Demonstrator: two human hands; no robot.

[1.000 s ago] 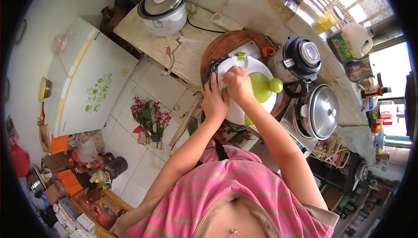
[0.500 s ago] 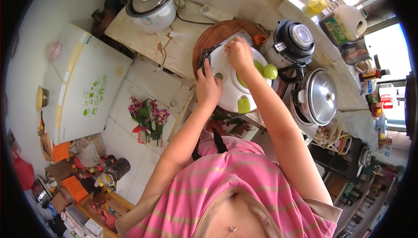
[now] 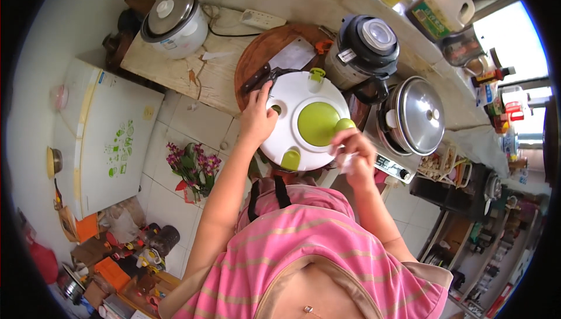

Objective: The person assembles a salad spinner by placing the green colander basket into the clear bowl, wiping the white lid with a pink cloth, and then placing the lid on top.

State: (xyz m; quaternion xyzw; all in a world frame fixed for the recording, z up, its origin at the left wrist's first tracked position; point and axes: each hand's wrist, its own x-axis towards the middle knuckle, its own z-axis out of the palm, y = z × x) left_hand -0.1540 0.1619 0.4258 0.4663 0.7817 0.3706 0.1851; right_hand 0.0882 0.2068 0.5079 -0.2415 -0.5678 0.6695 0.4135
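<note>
A white hand-crank salad spinner (image 3: 279, 135) with a green centre disc, green clips and a round green crank knob (image 3: 345, 124) stands in front of me, partly over a round wooden chopping board (image 3: 251, 56). My left hand (image 3: 257, 121) grips its left rim, thumb by a small hole in the lid. Black plastic (image 3: 283, 73) lies along the rim beyond those fingers. My right hand (image 3: 356, 154) is blurred just below the crank knob, its fingers curled. Something small and whitish (image 3: 348, 162) shows at them; its kind is unclear. Behind the spinner rests a cleaver (image 3: 295, 54) with a black handle.
A rice cooker (image 3: 175, 27) stands at the far left of the counter, near a white power strip (image 3: 263, 19). On the right are a pressure cooker (image 3: 362, 56) and a lidded steel pot (image 3: 423, 117). Potted flowers (image 3: 193, 167) and a fridge (image 3: 114, 138) are to the left.
My right hand has moved from the spinner's far edge back toward me, to below the crank knob. The far green clip and cleaver blade now show. My left hand stays at the rim.
</note>
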